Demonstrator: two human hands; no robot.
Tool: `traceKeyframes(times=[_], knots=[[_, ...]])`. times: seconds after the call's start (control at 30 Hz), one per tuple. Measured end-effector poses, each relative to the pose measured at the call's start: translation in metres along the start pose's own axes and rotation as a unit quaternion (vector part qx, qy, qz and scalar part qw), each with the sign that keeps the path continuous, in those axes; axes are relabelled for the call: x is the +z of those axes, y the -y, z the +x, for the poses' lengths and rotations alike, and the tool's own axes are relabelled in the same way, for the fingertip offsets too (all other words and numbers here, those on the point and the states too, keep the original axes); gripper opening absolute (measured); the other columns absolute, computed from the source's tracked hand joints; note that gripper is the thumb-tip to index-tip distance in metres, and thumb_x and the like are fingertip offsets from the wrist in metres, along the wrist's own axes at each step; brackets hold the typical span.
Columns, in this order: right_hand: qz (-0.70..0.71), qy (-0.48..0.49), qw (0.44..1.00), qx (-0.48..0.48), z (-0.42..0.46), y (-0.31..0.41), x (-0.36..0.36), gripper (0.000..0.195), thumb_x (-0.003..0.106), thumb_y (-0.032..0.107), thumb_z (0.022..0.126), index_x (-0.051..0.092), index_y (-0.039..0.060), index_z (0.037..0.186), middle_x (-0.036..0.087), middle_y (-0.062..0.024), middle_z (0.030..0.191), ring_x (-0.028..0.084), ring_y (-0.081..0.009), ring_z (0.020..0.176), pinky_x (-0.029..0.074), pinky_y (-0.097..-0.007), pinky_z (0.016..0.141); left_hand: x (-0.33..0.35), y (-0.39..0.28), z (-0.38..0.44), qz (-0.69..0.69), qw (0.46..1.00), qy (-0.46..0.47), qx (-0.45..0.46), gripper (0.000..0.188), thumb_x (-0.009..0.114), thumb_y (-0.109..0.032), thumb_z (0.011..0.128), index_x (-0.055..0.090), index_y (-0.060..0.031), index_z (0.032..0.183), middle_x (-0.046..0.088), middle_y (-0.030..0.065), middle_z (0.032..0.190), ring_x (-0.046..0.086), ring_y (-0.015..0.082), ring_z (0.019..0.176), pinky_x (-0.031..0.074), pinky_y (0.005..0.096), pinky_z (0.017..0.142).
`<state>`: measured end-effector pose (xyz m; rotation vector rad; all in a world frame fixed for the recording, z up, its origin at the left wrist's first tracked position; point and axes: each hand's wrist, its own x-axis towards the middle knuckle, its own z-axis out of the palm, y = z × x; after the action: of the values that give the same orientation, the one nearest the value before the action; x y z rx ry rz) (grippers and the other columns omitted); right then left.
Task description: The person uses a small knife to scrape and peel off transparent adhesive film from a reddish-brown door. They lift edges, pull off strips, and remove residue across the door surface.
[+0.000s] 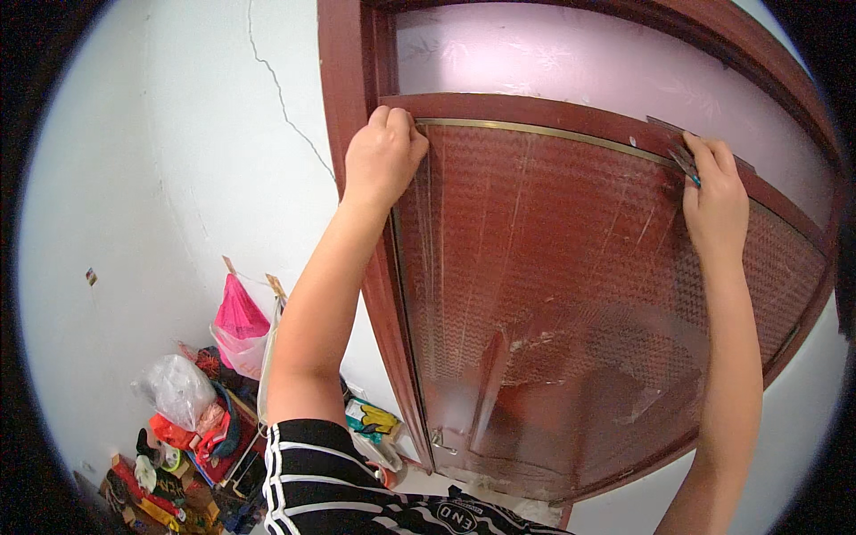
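A clear plastic sheet hangs over a reddish-brown doorway, with a thin gold-coloured strip along its top. My left hand is raised to the sheet's upper left corner, fingers curled in at the strip's end; the fingertips are hidden. Farther right along the wooden crossbar, my right hand holds a small dark tool with a teal part. Its exact kind is unclear, since the fingers cover much of it. A thin dark strip lies along the crossbar behind that hand.
The door frame borders a white wall with a long crack. Pink and white bags hang at lower left. Below them stands a heap with a clear plastic bag and red cloth. A metal handle shows low on the door.
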<state>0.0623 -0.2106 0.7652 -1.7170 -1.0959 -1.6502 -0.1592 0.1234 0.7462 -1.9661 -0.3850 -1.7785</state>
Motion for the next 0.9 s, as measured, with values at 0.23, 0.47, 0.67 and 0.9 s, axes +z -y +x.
traceKeyframes(times=[0.23, 0.47, 0.67, 0.9], knots=[[0.001, 0.0, 1.0, -0.012, 0.0, -0.004, 0.003, 0.038, 0.058, -0.003, 0.08, 0.062, 0.0072, 0.117, 0.06, -0.0122, 0.113, 0.064, -0.0358, 0.094, 0.053, -0.0431, 0.08, -0.002, -0.002, -0.019, -0.148, 0.987, -0.034, -0.061, 0.012, 0.066, -0.007, 0.084, 0.059, 0.0002, 0.091, 0.062, 0.0158, 0.088, 0.062, 0.0342, 0.083, 0.051, 0.0422, 0.073], [-0.002, 0.024, 1.0, 0.011, 0.008, 0.005, -0.007, 0.031, 0.062, 0.003, 0.085, 0.059, 0.0039, 0.116, 0.061, -0.0152, 0.112, 0.062, -0.038, 0.099, 0.052, -0.0448, 0.083, 0.001, -0.029, -0.045, -0.126, 0.988, -0.075, -0.058, 0.034, 0.067, -0.008, 0.085, 0.061, -0.0034, 0.118, 0.057, 0.018, 0.119, 0.054, 0.0355, 0.112, 0.044, 0.0445, 0.097], [0.14, 0.169, 0.976, -0.009, 0.029, 0.113, -0.007, 0.037, 0.067, 0.025, 0.09, 0.051, -0.0019, 0.109, 0.058, -0.0258, 0.107, 0.06, -0.0435, 0.1, 0.05, -0.0466, 0.088, 0.023, -0.06, -0.076, -0.106, 0.989, -0.067, -0.084, 0.052, 0.063, -0.014, 0.088, 0.049, -0.0013, 0.136, 0.041, 0.0222, 0.144, 0.037, 0.0406, 0.135, 0.029, 0.0501, 0.112], [0.246, 0.222, 0.926, -0.18, 0.066, 0.176, 0.031, 0.019, 0.062, 0.014, 0.087, 0.056, -0.0016, 0.098, 0.06, -0.0271, 0.098, 0.061, -0.0448, 0.093, 0.05, -0.0485, 0.082, 0.036, -0.093, -0.084, -0.121, 0.985, -0.074, -0.095, 0.057, 0.06, -0.02, 0.088, 0.047, -0.0037, 0.141, 0.038, 0.0198, 0.15, 0.034, 0.0375, 0.14, 0.022, 0.0537, 0.116]])
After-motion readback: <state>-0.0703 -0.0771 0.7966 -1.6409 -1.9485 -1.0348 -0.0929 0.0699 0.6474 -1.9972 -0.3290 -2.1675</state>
